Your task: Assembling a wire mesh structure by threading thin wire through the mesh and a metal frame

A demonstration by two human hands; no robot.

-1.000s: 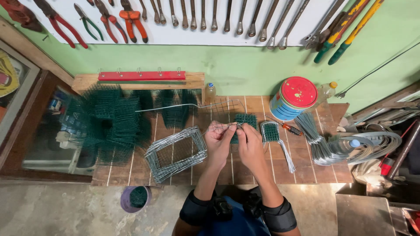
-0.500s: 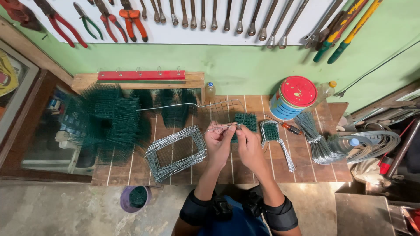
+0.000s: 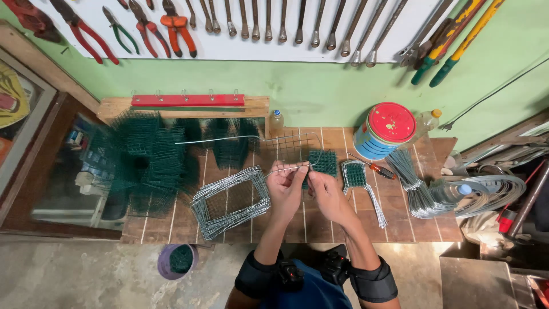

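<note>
My left hand (image 3: 284, 186) and my right hand (image 3: 322, 190) meet over the middle of a wooden workbench (image 3: 400, 220). Both pinch a bent grey wire frame (image 3: 297, 137) whose long straight end runs left across the bench. A small green mesh square (image 3: 323, 162) lies just beyond my right hand, partly hidden by it. A stack of rectangular wire frames (image 3: 229, 194) rests left of my left hand. A finished piece of green mesh in a wire handle (image 3: 359, 183) lies to the right.
Piles of green mesh (image 3: 143, 160) cover the bench's left end. A red-lidded tin (image 3: 384, 130), two bottles, a screwdriver (image 3: 374, 167) and bundles of bent wire (image 3: 434, 191) sit on the right. Pliers and spanners hang on the wall. A purple bucket (image 3: 177, 261) stands on the floor.
Both hands stay together at the bench's middle, fingers shifting slightly on the wire frame. Nothing else has moved.
</note>
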